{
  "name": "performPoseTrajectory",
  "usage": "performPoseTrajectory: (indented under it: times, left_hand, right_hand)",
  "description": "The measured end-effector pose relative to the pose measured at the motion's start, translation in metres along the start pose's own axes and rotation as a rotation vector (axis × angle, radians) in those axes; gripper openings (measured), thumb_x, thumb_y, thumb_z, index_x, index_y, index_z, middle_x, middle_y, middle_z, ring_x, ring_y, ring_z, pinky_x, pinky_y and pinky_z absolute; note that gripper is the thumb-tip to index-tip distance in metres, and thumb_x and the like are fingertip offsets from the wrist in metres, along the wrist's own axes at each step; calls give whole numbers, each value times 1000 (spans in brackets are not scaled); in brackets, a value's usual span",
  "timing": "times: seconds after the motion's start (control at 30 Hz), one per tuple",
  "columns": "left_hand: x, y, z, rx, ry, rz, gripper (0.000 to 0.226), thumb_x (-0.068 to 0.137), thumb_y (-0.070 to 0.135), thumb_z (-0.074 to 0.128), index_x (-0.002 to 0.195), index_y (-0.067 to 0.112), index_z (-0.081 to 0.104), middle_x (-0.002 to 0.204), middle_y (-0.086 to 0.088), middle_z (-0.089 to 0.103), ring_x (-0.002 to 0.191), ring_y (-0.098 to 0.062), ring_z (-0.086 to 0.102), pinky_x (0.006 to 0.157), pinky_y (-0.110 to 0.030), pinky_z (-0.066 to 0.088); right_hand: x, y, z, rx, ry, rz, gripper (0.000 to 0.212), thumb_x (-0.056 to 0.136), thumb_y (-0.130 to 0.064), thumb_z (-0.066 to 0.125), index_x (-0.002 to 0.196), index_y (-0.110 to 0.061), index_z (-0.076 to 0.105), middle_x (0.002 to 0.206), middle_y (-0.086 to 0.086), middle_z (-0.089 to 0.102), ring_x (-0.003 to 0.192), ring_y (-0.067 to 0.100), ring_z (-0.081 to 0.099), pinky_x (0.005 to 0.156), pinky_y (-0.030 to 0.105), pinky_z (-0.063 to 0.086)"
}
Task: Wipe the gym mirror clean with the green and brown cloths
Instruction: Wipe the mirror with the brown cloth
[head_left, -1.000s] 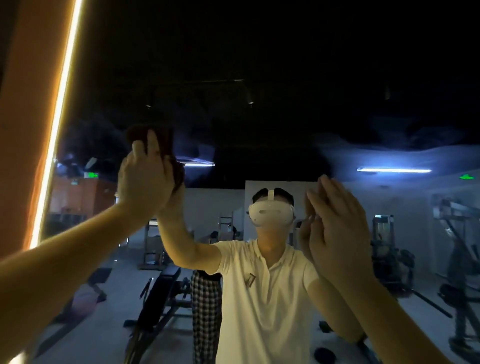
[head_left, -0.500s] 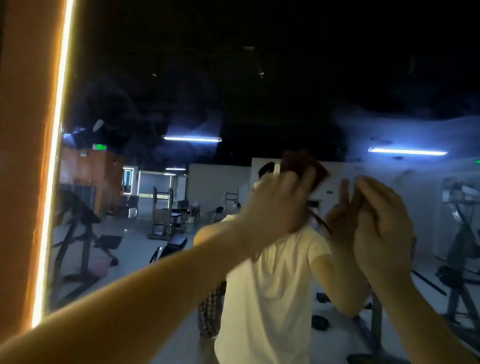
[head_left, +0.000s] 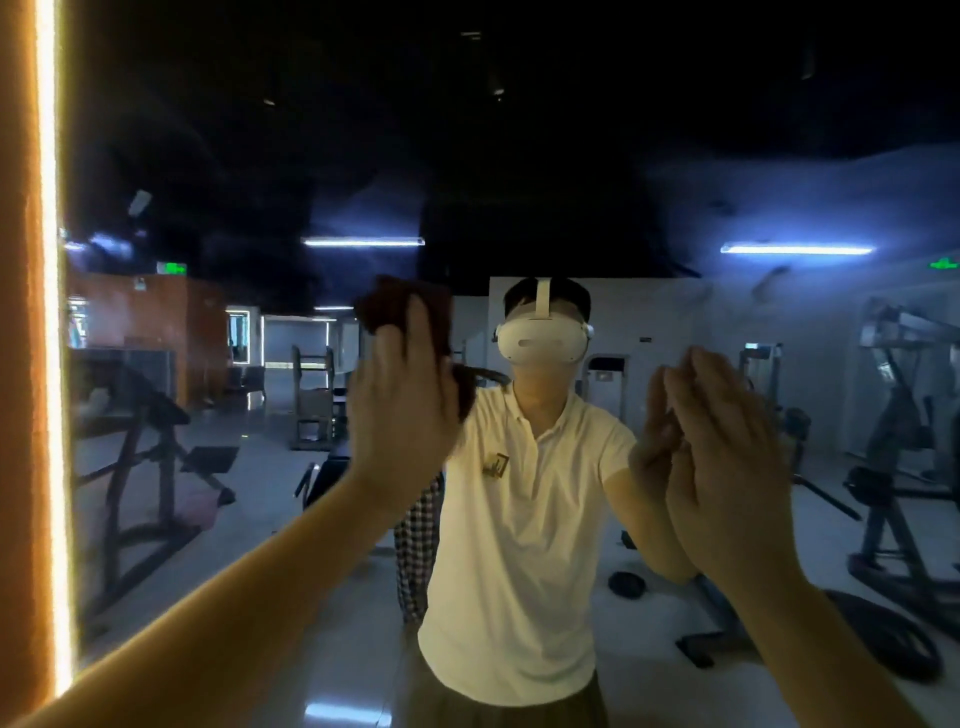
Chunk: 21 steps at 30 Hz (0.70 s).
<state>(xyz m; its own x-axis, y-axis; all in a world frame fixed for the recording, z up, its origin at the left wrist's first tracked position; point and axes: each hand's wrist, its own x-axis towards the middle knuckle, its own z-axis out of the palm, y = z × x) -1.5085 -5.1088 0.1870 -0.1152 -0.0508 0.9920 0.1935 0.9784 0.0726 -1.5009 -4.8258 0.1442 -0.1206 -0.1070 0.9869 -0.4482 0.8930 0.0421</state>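
The brown cloth (head_left: 402, 306) lies flat on the gym mirror (head_left: 260, 156), near the middle. The left hand (head_left: 405, 410) presses on it with straight fingers, not curled round it. The right hand (head_left: 727, 457) is well apart on the right, flat and open against the glass. I cannot tell if a cloth is under it. A bright light strip (head_left: 49, 312) runs down the mirror's left edge.

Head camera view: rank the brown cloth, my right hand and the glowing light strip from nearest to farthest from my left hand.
1. Brown cloth: pressed to the mirror under the fingers of the left hand.
2. Right hand: off to the right, apart from it.
3. Light strip: along the mirror's far left edge.
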Motion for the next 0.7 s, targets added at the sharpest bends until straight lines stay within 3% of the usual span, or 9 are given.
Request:
performPoseTrajectory:
  times: [0.1, 0.17, 0.27, 0.3, 0.37, 0.4, 0.47, 0.6, 0.7]
  left_hand:
    - [-18, 80, 19, -25, -4, 105, 59, 100, 28, 52, 150, -2, 40, 104, -17, 55, 82, -27, 55, 71, -35, 42]
    - [-36, 132, 32, -27, -14, 223, 58, 102, 28, 50, 150, -3, 42, 104, -15, 56, 84, -24, 54, 74, -36, 48]
    - [-60, 184, 45, -29, -66, 382, 60, 103, 32, 47, 151, -4, 41, 105, -12, 58, 87, -24, 57, 77, -38, 53]
    - [-62, 188, 45, -3, -88, 434, 61, 102, 34, 50, 150, -3, 42, 103, -11, 59, 87, -23, 59, 77, -38, 54]
    - [-55, 179, 38, 105, -117, 536, 65, 98, 39, 58, 147, -1, 46, 98, -9, 61, 82, -23, 63, 75, -37, 55]
    - [-49, 167, 32, 152, -134, 551, 69, 93, 40, 65, 145, -1, 46, 95, -11, 62, 78, -25, 63, 71, -38, 56]
    - [-39, 136, 16, 184, -144, 460, 71, 88, 38, 69, 141, -1, 43, 91, -18, 61, 72, -31, 63, 65, -41, 56]
    - [-46, 51, -12, 237, -98, 65, 57, 108, 31, 39, 150, -7, 34, 107, -30, 57, 84, -43, 62, 72, -54, 55]
    - [-63, 31, -19, 215, -80, -270, 57, 108, 20, 47, 156, -6, 28, 119, -36, 52, 91, -52, 59, 74, -58, 51]
  right_hand:
    - [-11, 25, -8, 101, -90, -91, 53, 103, -11, 46, 155, -5, 40, 164, 13, 35, 155, 25, 26, 127, 39, 22]
    - [-20, 42, -14, 170, -155, -87, 65, 100, -7, 59, 160, -12, 33, 169, 4, 27, 157, 16, 21, 127, 35, 22]
    - [-24, 49, -29, 369, -179, 25, 59, 105, -27, 33, 163, -25, 23, 169, -4, 23, 152, 8, 28, 118, 27, 34]
    - [-24, 50, -35, 403, -167, 37, 59, 104, -27, 31, 162, -23, 24, 168, 0, 29, 147, 12, 38, 113, 29, 42]
    - [-21, 54, -43, 384, -131, -18, 59, 101, -13, 43, 159, -13, 33, 160, 11, 43, 131, 28, 59, 100, 44, 57]
    - [-20, 56, -45, 334, -119, -55, 60, 97, -9, 49, 156, -9, 37, 157, 14, 45, 128, 33, 61, 97, 50, 58]
    - [-15, 62, -45, 208, -124, -93, 56, 98, -13, 45, 154, -9, 40, 161, 16, 39, 145, 33, 45, 107, 56, 50]
    - [-21, 83, -56, -52, -190, 2, 61, 102, -30, 34, 159, -10, 32, 168, 18, 24, 156, 34, 21, 124, 56, 25]
    - [-32, 102, -61, -145, -218, -36, 68, 101, -35, 41, 162, -9, 26, 170, 20, 11, 158, 36, 11, 126, 56, 16]
